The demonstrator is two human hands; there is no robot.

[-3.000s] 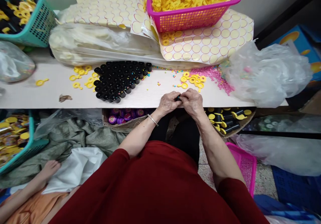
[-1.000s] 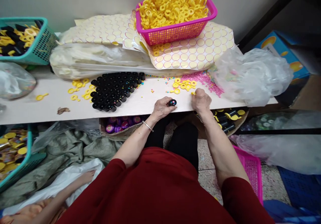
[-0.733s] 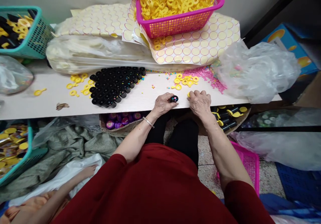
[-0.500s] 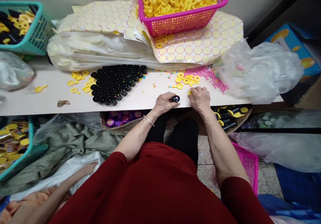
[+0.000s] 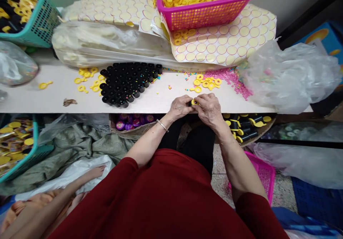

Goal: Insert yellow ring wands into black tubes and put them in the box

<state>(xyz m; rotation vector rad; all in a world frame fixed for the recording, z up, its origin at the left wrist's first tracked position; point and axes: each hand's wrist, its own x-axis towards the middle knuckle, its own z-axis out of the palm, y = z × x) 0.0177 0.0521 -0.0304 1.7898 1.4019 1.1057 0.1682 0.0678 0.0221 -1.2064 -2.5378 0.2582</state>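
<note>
My left hand (image 5: 181, 106) is closed around a small black tube (image 5: 190, 104) at the front edge of the white table (image 5: 150, 101). My right hand (image 5: 209, 108) pinches a yellow ring-shaped cap (image 5: 194, 102) against the tube's open end; the fingers hide most of both. To the left stands a tight group of black tubes (image 5: 128, 80), some with coloured beads in or by them. Beyond my right hand lie loose yellow caps (image 5: 206, 82), beside a spread of small pink beads (image 5: 234, 78).
A pink basket (image 5: 203, 17) of yellow caps stands on sticker sheets (image 5: 227, 49) at the back. Clear plastic bags (image 5: 292, 76) lie to the right. Below the table edge sit a box of capped black tubes (image 5: 245, 130) and purple items (image 5: 135, 122). Another person's bare limb (image 5: 80, 182) shows lower left.
My right hand has moved left with the yellow cap and brought it onto the black tube in my left hand. The view has shifted slightly.
</note>
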